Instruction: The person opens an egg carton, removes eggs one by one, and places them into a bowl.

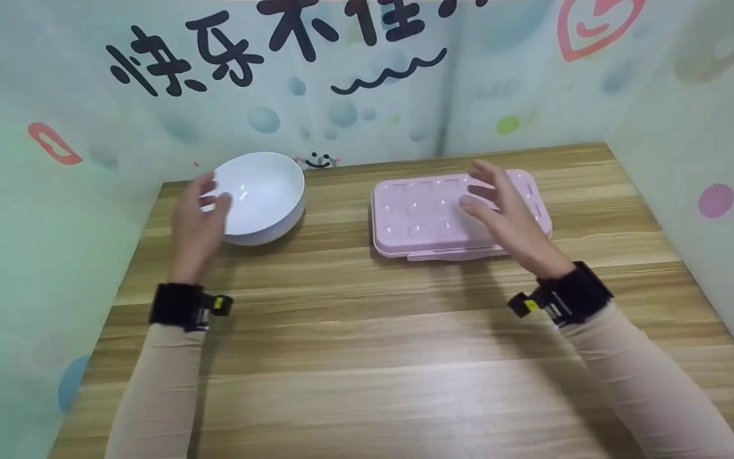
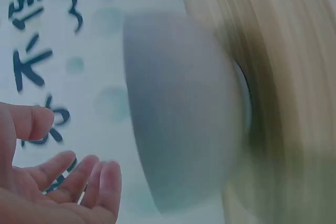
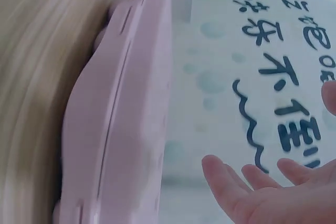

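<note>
Hovering with the right hand [image 1: 511,220], spread and empty, over the right half of the pink egg box [image 1: 431,220], laid lengthwise along the desk's [image 1: 354,338] far edge; nearer it than with the left hand [image 1: 197,228], loosely spread, empty, just beside the white bowl [image 1: 265,194] near the far-left corner.

Glare pales the tabletop [image 1: 405,389]; the left wrist view blurs the bowl [image 2: 181,114].

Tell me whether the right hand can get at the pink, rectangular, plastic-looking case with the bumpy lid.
Likely yes: the right hand hangs above the pink case, its fingers loosely spread and holding nothing, and the right wrist view shows nothing standing between the two.
</note>
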Demonstrator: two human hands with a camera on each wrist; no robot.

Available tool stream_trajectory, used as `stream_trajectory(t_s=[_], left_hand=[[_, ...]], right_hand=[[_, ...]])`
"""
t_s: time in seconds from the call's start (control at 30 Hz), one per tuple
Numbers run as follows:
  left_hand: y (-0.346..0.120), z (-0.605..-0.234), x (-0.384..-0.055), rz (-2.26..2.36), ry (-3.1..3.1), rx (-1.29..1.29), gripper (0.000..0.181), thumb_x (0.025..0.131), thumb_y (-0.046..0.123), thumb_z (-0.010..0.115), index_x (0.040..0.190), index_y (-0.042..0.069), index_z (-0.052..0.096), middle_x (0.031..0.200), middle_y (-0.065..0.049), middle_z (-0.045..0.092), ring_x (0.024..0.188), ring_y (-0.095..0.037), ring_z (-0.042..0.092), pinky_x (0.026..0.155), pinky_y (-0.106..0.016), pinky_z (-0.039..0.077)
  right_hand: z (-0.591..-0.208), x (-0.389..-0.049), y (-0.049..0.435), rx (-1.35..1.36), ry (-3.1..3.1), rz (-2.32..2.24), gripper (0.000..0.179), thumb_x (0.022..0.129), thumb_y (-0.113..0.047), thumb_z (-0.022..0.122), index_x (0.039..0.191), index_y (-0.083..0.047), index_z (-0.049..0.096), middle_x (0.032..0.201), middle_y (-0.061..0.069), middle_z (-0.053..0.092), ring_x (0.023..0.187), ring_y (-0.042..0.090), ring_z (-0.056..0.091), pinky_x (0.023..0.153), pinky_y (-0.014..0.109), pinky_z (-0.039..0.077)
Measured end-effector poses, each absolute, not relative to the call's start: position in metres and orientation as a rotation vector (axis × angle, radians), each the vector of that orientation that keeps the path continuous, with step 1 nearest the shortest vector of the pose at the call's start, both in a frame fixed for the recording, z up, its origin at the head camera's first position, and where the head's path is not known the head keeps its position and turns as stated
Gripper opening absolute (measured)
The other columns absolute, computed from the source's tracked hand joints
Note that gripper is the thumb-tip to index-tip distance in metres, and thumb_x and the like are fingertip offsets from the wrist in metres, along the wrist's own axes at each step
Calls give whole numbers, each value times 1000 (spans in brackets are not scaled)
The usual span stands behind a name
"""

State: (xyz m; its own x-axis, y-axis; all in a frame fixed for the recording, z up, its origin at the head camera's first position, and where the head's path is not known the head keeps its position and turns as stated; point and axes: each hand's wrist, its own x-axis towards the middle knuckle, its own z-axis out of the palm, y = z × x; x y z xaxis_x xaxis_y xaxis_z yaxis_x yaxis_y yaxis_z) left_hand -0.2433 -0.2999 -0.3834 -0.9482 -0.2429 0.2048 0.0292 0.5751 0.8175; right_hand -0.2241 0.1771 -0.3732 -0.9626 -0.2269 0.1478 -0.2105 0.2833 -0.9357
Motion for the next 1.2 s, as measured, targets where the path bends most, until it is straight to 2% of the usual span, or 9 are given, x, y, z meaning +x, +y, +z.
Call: stream_trajectory(t_s=[0.13,0.27,0.4,0.47,0.57,0.7,0.97,1.2], left_hand=[[-332,-390,-241,-1332,-2543,401,64,108,35,50,166,14,34,169,-13,36,150,-34,39,121,-50,37],[-351,-399,-241,-1412,-2590,515,74,108,41,44,172,17,15,176,-14,19,158,-37,27,125,-55,30],[-359,-408,-240,-1510,-2675,504,77,110,44,37,172,13,2,175,-21,19,157,-40,29,125,-57,30],[-358,-411,-240,-1543,-2709,486,74,111,41,34,171,11,4,173,-22,24,155,-39,33,126,-54,31],[-357,-412,-241,-1552,-2735,473,67,111,36,33,170,7,18,170,-20,33,153,-35,39,124,-49,36],[-356,-412,-242,-1549,-2724,454,60,111,31,37,165,5,33,164,-19,42,146,-32,47,120,-46,43],[-350,-413,-235,-1567,-2720,383,57,111,27,44,164,6,38,156,-20,51,140,-33,53,116,-46,46],[-339,-413,-224,-1547,-2749,245,56,111,26,44,161,3,41,158,-22,49,146,-36,46,120,-50,41]], right_hand=[[-374,-230,153,-412,2426,-1850,72,107,-31,61,167,-13,25,170,13,31,153,34,38,123,56,34],[-379,-236,135,-390,2413,-1828,73,107,-33,62,167,-13,26,170,12,31,152,33,40,122,55,36],[-386,-238,126,-375,2415,-1791,75,105,-37,63,167,-13,27,170,12,31,151,32,41,121,54,38],[-389,-239,123,-362,2403,-1790,76,105,-37,64,167,-13,27,170,12,31,151,32,41,121,53,39],[-391,-241,122,-338,2390,-1794,76,105,-36,64,167,-12,26,170,12,31,151,32,41,120,51,40],[-391,-244,121,-310,2376,-1800,76,105,-33,64,167,-10,26,170,12,30,150,31,42,119,48,42],[-391,-250,107,-318,2389,-1752,75,104,-33,65,166,-11,28,170,13,31,149,33,44,118,48,44],[-386,-249,84,-355,2351,-1759,75,103,-28,67,165,-10,29,169,14,33,147,34,46,113,46,50]])
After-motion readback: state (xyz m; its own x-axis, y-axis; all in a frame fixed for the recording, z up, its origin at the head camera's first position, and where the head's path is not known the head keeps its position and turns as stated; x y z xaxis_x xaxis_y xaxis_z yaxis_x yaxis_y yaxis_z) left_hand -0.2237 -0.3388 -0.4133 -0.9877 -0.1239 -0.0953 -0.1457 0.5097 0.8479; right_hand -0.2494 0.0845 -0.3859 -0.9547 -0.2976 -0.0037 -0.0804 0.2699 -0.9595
